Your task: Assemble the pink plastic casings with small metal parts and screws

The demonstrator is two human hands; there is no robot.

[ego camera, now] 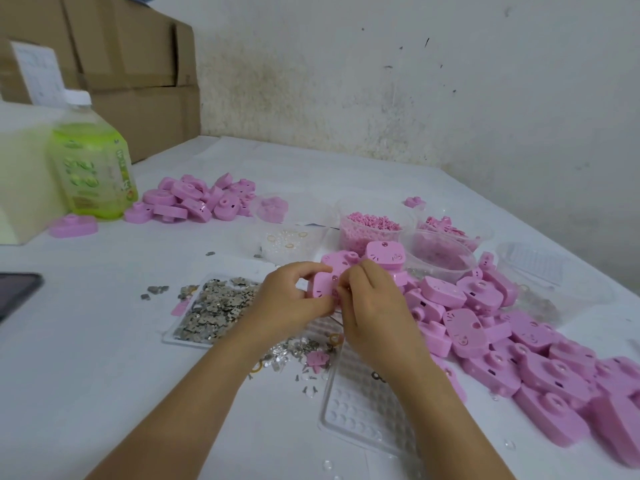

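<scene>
Both hands meet over the middle of the table, which is covered in white. The left hand curls its fingers round the left edge of a pink casing and grips it. The right hand pinches its thumb and fingertips together against the casing's face; whether a part sits between them is too small to tell.

The held casing is pale pink plastic, a flat block with rounded corners. Its visible face carries a small round hole and short whisker-like marks.

A large heap of like casings runs from just beside the right hand toward the near right corner. Many show a raised round collar on one face and a small dark slot on the side. A smaller heap lies toward the far left, next to a green bottle.

Just left of the left hand, a clear tray holds a pile of small grey metal parts, and a few more lie scattered beside it. Beyond the hands stands a clear tub of tiny pink pieces.
</scene>
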